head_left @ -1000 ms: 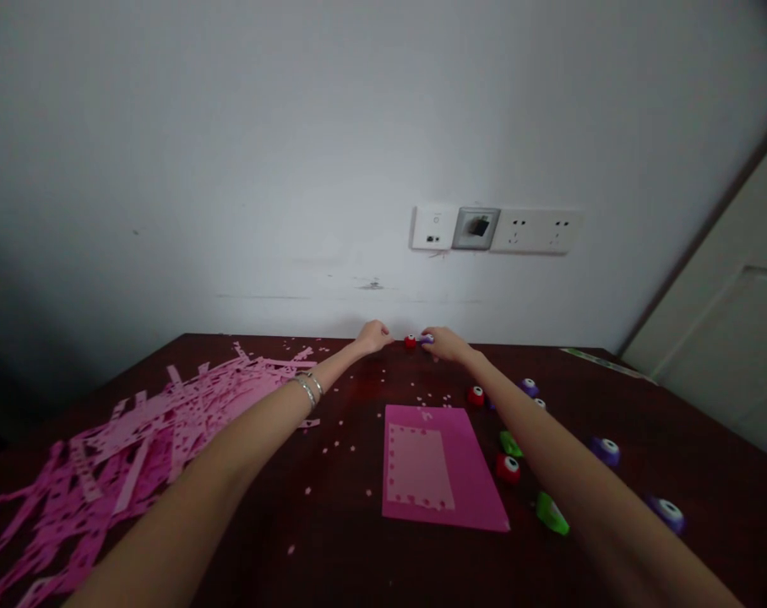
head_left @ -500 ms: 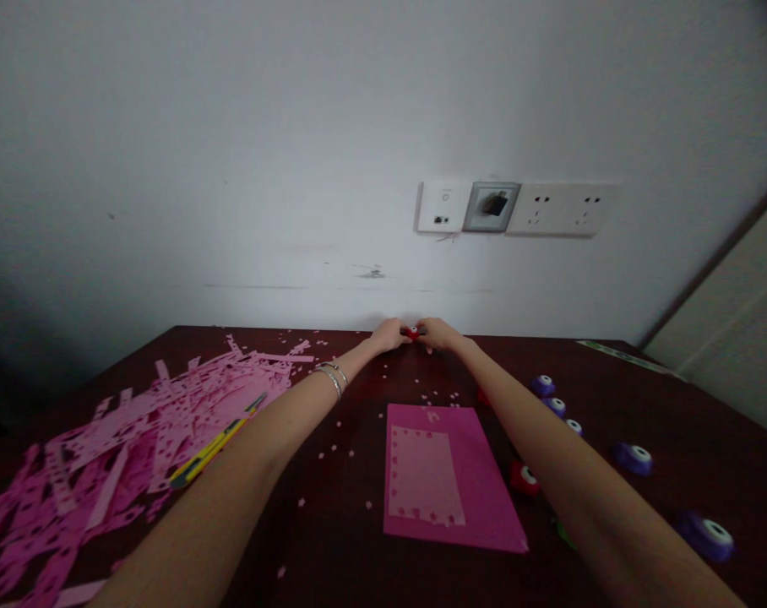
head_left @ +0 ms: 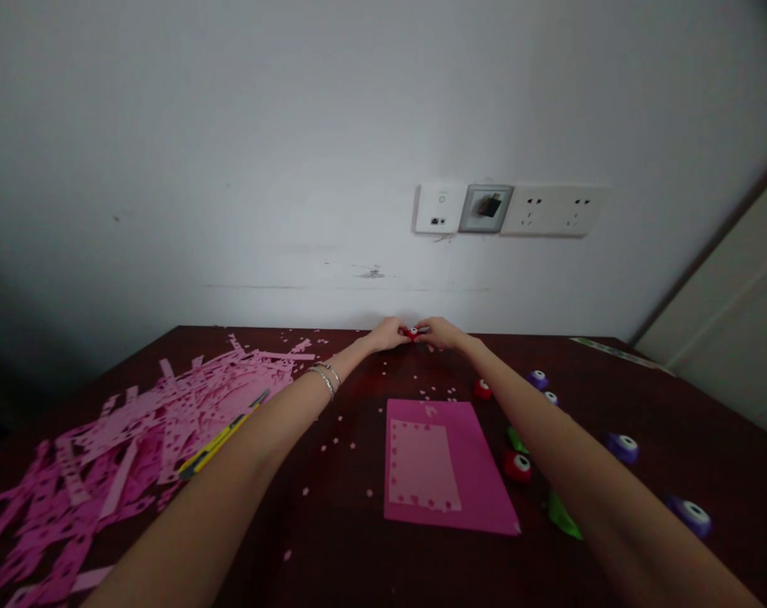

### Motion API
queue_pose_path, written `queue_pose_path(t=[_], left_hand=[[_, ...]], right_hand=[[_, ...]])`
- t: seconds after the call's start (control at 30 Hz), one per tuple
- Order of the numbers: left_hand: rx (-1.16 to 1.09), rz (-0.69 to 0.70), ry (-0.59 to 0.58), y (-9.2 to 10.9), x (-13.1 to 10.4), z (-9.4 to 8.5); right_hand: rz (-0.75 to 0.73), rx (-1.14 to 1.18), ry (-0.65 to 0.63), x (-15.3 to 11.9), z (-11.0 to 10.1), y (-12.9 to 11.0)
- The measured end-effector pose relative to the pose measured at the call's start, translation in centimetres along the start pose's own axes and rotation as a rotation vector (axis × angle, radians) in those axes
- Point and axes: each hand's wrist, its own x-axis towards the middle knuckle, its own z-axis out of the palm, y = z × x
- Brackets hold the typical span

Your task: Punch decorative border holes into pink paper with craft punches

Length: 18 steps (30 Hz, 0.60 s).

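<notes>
At the far edge of the table, a small red craft punch [head_left: 412, 333] with a white top sits between my two hands. My left hand [head_left: 387, 333], with bracelets at the wrist, has its fingers closed on the punch from the left. From the right, my right hand [head_left: 440, 333] pinches the same punch. Any paper in the punch is too small to make out. Nearer to me lies a magenta sheet [head_left: 485, 473] bearing a lighter pink card [head_left: 423, 464], with small punched shapes along three of the card's edges.
Punched pink paper strips [head_left: 117, 447] heap on the left, with a yellow utility knife [head_left: 222, 435] on them. Right of the sheet stand red punches [head_left: 518, 465], green ones [head_left: 562, 515] and purple ones [head_left: 622, 447]. Tiny paper cutouts [head_left: 336, 441] are scattered about. Wall sockets [head_left: 552, 211] are behind.
Both hands stay on the red punch at the far edge. The view has shifted slightly, and my right forearm now uncovers more of the red and green punches.
</notes>
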Motion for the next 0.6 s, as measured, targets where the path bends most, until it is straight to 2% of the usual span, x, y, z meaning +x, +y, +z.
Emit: queue_pose_path(t=[0.2, 0.3, 0.6], left_hand=[[-0.167, 0.055, -0.075, 3.1, -3.2, -2.9], [-0.201, 0.084, -0.115, 4.8, -5.5, -3.6], [-0.040, 0.223, -0.107, 8.0, -11.8, -2.0]], right_hand=[[-0.096, 0.054, 0.023, -3.7, -1.8, -2.3], [-0.165, 0.024, 0.048, -6.2, -2.0, -3.9], [-0.183, -0.017, 0.038, -12.9, 0.7, -6.0]])
